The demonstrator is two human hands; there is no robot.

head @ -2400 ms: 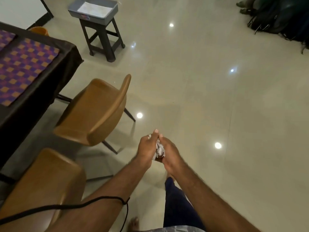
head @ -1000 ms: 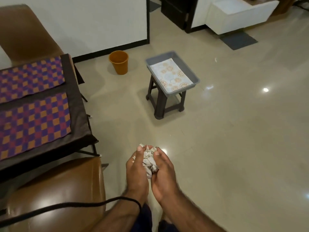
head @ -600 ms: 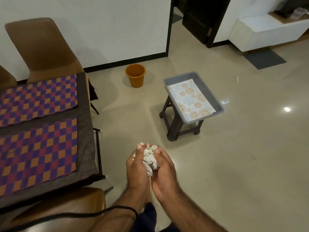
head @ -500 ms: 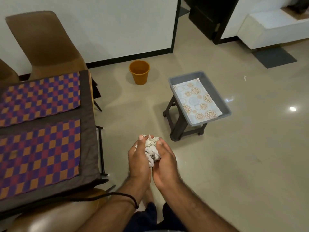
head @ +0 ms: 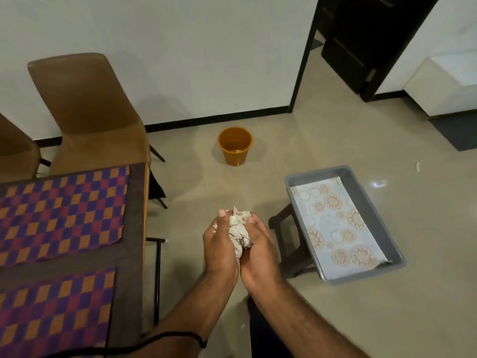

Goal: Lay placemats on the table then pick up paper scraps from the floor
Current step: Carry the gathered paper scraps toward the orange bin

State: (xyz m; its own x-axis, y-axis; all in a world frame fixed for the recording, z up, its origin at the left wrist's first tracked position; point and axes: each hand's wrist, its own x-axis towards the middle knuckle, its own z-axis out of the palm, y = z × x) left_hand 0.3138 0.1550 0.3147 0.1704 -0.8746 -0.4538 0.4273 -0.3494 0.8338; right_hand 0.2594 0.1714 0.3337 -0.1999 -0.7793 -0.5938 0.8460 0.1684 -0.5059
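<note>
Head-camera view, looking down at a tiled floor (head: 335, 319) beside a dining worktop (head: 134, 228)

Near centre frame: left hand (head: 219, 245) and right hand (head: 258, 250), cupped side by side with heels touching, pressed around a crumpled wad of white paper scraps (head: 238, 231); fingertips curled over its top, so both clenched on the wad, with no slack visible

At twelve o'clock from the hands, well apart, against the wall's black skirting: a small orange wastebasket (head: 235, 146), upright, mouth open toward the camera, a few pale bits lying in its bottom. Likely destination for the wad, straight ahead, neither hand clearly nearer. No obstacle on the bare floor between

At three o'clock, near the right hand: a grey plastic tray (head: 392, 244) on a dark stool (head: 289, 244), holding one pale floral placemat (head: 338, 228), long axis running from eleven to five o'clock

At nine o'clock: two purple-and-orange checked placemats (head: 62, 213) flat on the dark worktop, cut off by the left edge. Beyond, brown chairs (head: 90, 112)

At two o'clock, far off on the floor: one small white scrap (head: 418, 167), not yet collected

Hidden or unclear: how many scraps make up the wad; the floor under the worktop and behind the camera; a black cord (head: 154, 339) crossing the left forearm, ends out of frame
</note>
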